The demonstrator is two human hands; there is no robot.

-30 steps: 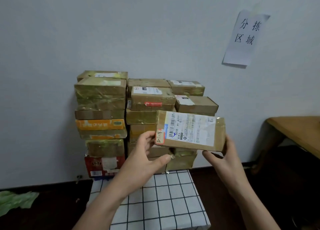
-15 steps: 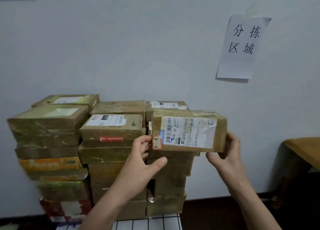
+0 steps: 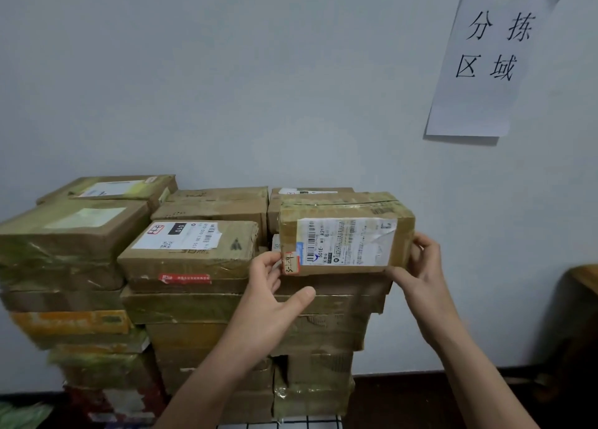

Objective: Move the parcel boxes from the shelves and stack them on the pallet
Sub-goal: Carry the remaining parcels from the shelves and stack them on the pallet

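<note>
A brown taped parcel box [image 3: 346, 234] with a white shipping label and a small red-edged sticker sits on top of the right column of the stack of parcel boxes [image 3: 191, 302]. My left hand [image 3: 275, 286] holds its left end with fingertips, thumb stretched out below. My right hand [image 3: 420, 266] grips its right end, fingers curled round the edge. The stack rises in three columns against the wall. A strip of the white checked pallet cover [image 3: 291, 423] shows under it at the bottom edge.
A paper sign [image 3: 488, 59] with black characters hangs on the white wall at upper right. A wooden table edge [image 3: 585, 276] juts in at the right. Dark floor lies below, with something green [image 3: 19, 415] at the bottom left.
Both hands have carried the labelled box up and forward from in front of the stack onto the top of its right column. The view has moved closer to the stack.
</note>
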